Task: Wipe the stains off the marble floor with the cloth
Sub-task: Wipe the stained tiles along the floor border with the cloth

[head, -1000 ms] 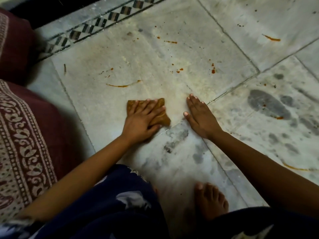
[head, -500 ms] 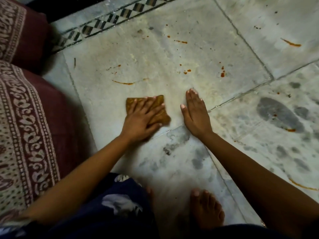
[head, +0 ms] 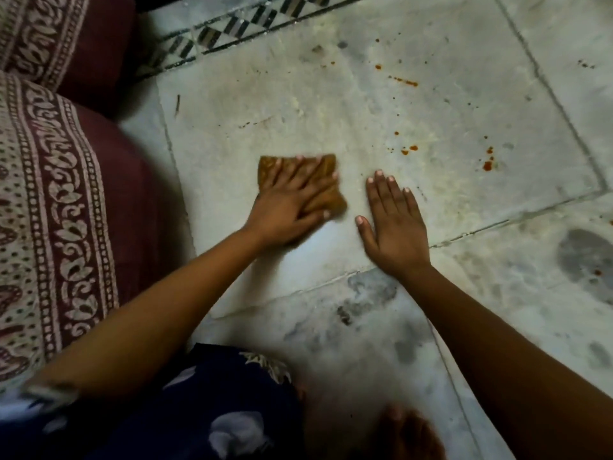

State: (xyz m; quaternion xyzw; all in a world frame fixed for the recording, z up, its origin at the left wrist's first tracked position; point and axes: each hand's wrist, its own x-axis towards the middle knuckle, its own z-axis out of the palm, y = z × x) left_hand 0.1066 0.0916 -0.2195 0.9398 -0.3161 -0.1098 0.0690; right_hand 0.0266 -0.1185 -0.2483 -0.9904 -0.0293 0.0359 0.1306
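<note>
Left hand (head: 288,207) lies flat on the cloth (head: 332,201), just left of frame centre. Fingers are straight and spread, pressing down w/ nothing curled round it. The cloth is a small brown-orange folded pad on the marble floor (head: 331,111), w/ its corners showing past the fingertips and thumb; hand and cloth edges are a bit blurred.

Right hand (head: 394,227) sits just beside the cloth, palm down on bare marble, fingers straight and close together, holding nothing.

Orange-red stains (head: 487,165) dot the slab toward the upper right, well apart from the cloth. Dark grey smudges (head: 587,257) mark the slabs at right and lower centre.

Maroon patterned fabric (head: 49,210) fills the left edge, and a black-and-white inlay strip (head: 232,31) runs along the top. At the bottom are navy printed clothing (head: 199,410) and a bare foot (head: 408,433), blurred.
</note>
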